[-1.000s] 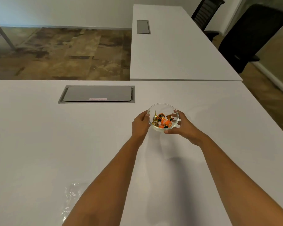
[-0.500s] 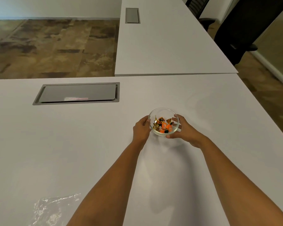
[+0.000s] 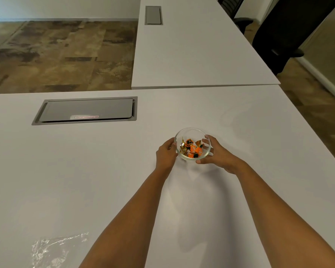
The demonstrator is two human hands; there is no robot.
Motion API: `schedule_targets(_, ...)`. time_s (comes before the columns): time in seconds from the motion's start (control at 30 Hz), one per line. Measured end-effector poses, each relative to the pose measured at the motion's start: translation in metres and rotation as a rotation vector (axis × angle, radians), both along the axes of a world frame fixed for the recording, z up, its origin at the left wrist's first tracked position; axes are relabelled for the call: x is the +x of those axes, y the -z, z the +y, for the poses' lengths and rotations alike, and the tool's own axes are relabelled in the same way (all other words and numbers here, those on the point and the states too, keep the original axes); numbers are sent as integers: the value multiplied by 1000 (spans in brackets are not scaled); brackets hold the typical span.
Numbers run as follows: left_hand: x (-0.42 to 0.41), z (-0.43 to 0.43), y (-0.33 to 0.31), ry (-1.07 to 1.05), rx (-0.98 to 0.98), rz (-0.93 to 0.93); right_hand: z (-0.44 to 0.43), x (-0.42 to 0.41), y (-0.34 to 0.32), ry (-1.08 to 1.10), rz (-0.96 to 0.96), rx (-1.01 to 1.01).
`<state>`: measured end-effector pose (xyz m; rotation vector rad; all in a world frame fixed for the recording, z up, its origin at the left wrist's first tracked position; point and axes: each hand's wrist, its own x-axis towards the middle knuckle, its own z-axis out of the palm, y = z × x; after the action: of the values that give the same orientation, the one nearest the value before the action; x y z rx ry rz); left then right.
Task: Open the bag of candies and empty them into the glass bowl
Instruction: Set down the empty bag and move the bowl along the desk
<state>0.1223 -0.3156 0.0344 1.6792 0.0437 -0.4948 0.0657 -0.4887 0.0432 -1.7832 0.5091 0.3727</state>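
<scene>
A small glass bowl (image 3: pixel 192 132) sits on the white table (image 3: pixel 85 171), right of centre. Several wrapped candies (image 3: pixel 191 149), orange, gold and dark green, lie inside it. My left hand (image 3: pixel 165 154) grips the bowl's left side. My right hand (image 3: pixel 217 153) wraps its right side, thumb at the near rim. A clear plastic bag (image 3: pixel 52 248) lies flat and crumpled on the table at the lower left, apart from both hands, with no candies visible in it.
A grey cable hatch (image 3: pixel 85 110) is set into the table at the back left. A second white table (image 3: pixel 191 45) with its own hatch (image 3: pixel 153 15) adjoins behind. Black office chairs (image 3: pixel 282 31) stand at the far right. Patterned floor (image 3: pixel 56 55) lies beyond the far edge.
Both hands stay on the bowl. The view has swung, so the bowl and hands sit a little lower and the bag shows more at the lower left.
</scene>
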Motion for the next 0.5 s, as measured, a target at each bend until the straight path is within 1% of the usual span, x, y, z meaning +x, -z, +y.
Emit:
schedule_targets(0.17,-1,-1,0,15,-10,5,-3,1,-5,-15,5,8)
schedule_targets(0.3,-1,0,0,28,28,2,-3,0,-6,-16,11,3)
schedule_targets(0.5,-3,-1,-6,17,56,-18,1,-2,-7,41,-9,-25)
